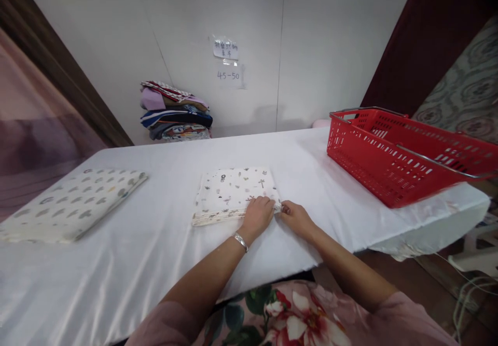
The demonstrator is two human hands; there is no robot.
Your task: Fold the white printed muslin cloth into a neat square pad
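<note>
A white cloth (237, 185) with small printed trees and animals lies folded in layers on the table in front of me. My left hand (259, 213), with a silver bracelet at the wrist, rests on the cloth's near right part, its fingers bent over the fabric. At the near right corner, my right hand (296, 218) pinches the cloth's edge between thumb and fingers. The left fingertips are partly hidden behind the hand.
White sheeting covers the table (155, 263). Another folded cloth (85, 198) with grey-green motifs lies at the left. A red plastic basket (373, 164) stands at the right. Folded textiles (177, 112) are stacked at the back wall, below a handwritten sign (226, 50).
</note>
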